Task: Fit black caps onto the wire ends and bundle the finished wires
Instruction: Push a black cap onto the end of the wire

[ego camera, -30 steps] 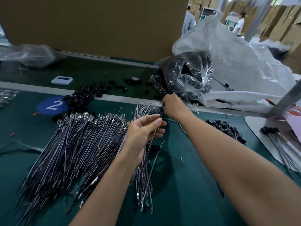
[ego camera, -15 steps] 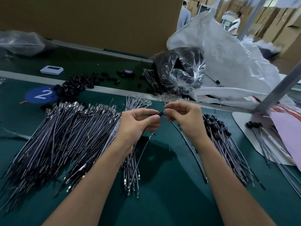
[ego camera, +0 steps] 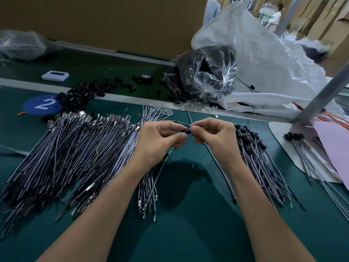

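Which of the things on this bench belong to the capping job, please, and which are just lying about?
Job: black cap, wire, left hand, right hand, uncapped wires, capped wires, loose caps.
Lying about: white device, tape roll, white sack, pink sheet.

A single wide-angle view comes from the person's head, facing forward and down over the green surface [ego camera: 188, 233]. Both forearms enter from the bottom edge. The left hand [ego camera: 160, 140] and right hand [ego camera: 217, 140] meet close below the lens, near the middle of the frame. Wires [ego camera: 66, 157] fan out at the left. The far side of the surface, a cardboard wall [ego camera: 113, 21] and a white bag [ego camera: 264, 59] fill the upper part, farther off.
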Motion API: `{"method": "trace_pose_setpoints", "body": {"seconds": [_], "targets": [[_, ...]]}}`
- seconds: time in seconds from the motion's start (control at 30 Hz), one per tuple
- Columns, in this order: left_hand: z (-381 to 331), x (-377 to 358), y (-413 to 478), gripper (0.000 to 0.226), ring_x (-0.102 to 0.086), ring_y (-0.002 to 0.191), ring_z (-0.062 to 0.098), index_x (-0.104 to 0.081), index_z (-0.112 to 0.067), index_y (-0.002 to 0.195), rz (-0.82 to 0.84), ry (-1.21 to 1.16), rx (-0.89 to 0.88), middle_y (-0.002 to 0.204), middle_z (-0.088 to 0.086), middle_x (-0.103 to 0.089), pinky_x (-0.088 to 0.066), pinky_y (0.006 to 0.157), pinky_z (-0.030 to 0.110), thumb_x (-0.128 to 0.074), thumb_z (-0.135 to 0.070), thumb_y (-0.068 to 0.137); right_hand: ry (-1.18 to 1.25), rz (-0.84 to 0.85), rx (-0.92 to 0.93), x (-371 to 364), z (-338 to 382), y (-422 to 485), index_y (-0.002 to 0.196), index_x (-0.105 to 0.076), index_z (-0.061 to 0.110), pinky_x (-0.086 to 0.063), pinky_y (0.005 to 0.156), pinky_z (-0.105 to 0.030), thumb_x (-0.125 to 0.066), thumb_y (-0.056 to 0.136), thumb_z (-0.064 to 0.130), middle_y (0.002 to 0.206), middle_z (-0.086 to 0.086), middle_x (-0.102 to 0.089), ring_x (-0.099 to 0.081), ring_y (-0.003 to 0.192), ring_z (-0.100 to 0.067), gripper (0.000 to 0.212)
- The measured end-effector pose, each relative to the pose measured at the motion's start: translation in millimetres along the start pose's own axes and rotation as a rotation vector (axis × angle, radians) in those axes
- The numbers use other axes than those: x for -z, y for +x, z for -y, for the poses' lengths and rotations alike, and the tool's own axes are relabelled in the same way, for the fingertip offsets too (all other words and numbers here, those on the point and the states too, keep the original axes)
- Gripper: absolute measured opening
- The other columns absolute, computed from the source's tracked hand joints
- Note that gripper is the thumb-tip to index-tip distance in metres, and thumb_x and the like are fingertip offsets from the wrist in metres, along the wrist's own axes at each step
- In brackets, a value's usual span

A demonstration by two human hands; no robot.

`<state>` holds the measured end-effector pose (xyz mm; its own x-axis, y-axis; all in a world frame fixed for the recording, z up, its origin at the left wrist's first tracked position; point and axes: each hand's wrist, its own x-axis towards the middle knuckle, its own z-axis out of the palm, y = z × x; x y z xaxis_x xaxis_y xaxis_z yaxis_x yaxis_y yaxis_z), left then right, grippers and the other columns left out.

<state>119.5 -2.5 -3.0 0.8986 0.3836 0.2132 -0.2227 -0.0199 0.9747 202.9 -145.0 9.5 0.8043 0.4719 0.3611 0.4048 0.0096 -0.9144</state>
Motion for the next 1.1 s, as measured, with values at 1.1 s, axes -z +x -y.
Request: {"method": "trace_pose_setpoints", "body": {"seconds": [1.1], "targets": [[-1.0,1.7,-5.6,0.024,-0.071,0.062,0.017,-0.069,0.009,0.103,0.099,-0.021,-0.061,0.083,0.023,-0.072,-0.057,0.059,0.022,-0.069,0.01,0.079,0.297,0.163,-0.152,5.6,-2.9,-9.1,0.079,-0.077,0.012,-0.054,0.055,-0.022,-0.07,0.071,0.009,0.069,-0.011,-0.072,-0.066,0.054,-0.016,0.011]]}}
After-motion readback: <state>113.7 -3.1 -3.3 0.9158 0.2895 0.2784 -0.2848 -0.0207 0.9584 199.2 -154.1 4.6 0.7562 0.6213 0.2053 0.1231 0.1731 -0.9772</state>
